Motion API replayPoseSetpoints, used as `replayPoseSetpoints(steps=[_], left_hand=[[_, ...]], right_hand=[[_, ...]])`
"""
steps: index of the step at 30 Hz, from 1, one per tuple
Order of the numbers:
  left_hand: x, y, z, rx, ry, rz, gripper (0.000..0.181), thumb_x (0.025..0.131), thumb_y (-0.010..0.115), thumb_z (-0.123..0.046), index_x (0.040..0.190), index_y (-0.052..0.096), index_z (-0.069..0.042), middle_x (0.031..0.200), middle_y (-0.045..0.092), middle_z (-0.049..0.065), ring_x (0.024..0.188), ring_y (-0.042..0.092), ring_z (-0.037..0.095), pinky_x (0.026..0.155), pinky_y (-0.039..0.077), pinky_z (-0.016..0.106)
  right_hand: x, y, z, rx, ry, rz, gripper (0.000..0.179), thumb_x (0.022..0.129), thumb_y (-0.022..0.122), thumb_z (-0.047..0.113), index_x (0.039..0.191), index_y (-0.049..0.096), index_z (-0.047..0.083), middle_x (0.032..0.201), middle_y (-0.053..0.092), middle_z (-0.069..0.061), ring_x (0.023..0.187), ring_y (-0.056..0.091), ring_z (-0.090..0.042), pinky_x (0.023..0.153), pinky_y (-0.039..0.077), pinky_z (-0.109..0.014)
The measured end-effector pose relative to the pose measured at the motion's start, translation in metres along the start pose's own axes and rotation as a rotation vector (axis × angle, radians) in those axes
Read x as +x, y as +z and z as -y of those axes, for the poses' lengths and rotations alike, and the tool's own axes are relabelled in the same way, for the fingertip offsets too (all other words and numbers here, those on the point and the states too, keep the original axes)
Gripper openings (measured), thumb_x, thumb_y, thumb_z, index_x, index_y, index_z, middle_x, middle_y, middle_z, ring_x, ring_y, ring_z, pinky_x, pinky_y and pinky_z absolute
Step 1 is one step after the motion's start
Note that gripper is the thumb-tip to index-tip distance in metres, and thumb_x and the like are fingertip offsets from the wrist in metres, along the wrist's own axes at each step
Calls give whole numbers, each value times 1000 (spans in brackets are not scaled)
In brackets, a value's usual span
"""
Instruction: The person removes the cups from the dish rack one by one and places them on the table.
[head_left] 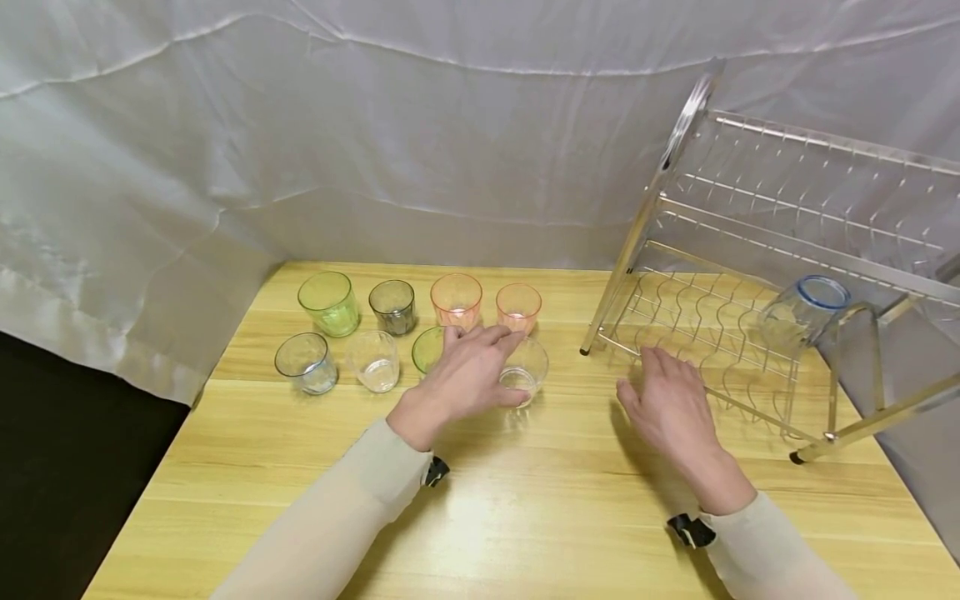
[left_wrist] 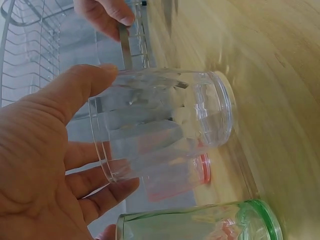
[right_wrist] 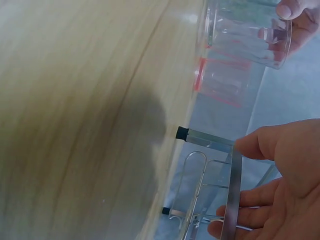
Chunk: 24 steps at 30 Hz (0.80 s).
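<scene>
My left hand [head_left: 474,365] reaches over a clear glass [head_left: 532,367] that stands upright on the table. Its thumb and fingers are on opposite sides of the rim, as the left wrist view shows. Right beside that hand is a small green glass [head_left: 424,352], partly hidden under the wrist. Over on the right, my right hand [head_left: 671,408] grips the lower front bar [right_wrist: 233,195] of a metal dish rack [head_left: 645,212], thumb on one side and fingers on the other.
Behind stand a green glass [head_left: 330,305], a dark grey glass [head_left: 393,308] and two pink-red glasses [head_left: 456,302]. A grey-rimmed glass [head_left: 306,363] and a clear glass [head_left: 375,362] are left of my left hand. A blue-rimmed glass [head_left: 806,310] lies tilted in the rack's lower tier.
</scene>
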<state>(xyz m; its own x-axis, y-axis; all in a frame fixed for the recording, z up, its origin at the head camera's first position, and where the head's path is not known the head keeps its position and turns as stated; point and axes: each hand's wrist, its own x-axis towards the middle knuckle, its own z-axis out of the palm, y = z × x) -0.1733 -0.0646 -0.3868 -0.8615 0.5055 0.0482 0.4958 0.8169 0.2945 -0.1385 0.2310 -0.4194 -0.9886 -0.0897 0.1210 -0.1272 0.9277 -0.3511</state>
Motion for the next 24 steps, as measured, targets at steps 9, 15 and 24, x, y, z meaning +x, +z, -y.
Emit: replayPoseSetpoints(steps=[9, 15, 24], left_hand=[[-1, 1, 2, 19, 10, 5, 92, 86, 83, -57, 160, 47, -14, 160, 52, 8, 145, 50, 42, 110, 35, 57], [-1, 3, 3, 24, 2, 7, 93, 86, 82, -59, 160, 46, -14, 162, 50, 8, 147, 48, 40, 109, 35, 56], [-1, 4, 3, 15, -4, 9, 93, 86, 80, -60, 159, 47, -14, 162, 50, 9, 148, 47, 42, 106, 35, 55]], right_hand=[[-1, 1, 0, -7, -14, -12, 65, 103, 57, 21, 151, 38, -18, 150, 43, -44, 140, 39, -62, 123, 21, -74], [-2, 2, -1, -15, -30, -33, 63, 102, 56, 20, 150, 40, -19, 147, 46, -44, 138, 41, -62, 122, 23, -75], [-2, 2, -1, -17, -29, -32, 63, 101, 56, 17, 150, 40, -18, 148, 46, -44, 139, 41, -61, 123, 22, -74]])
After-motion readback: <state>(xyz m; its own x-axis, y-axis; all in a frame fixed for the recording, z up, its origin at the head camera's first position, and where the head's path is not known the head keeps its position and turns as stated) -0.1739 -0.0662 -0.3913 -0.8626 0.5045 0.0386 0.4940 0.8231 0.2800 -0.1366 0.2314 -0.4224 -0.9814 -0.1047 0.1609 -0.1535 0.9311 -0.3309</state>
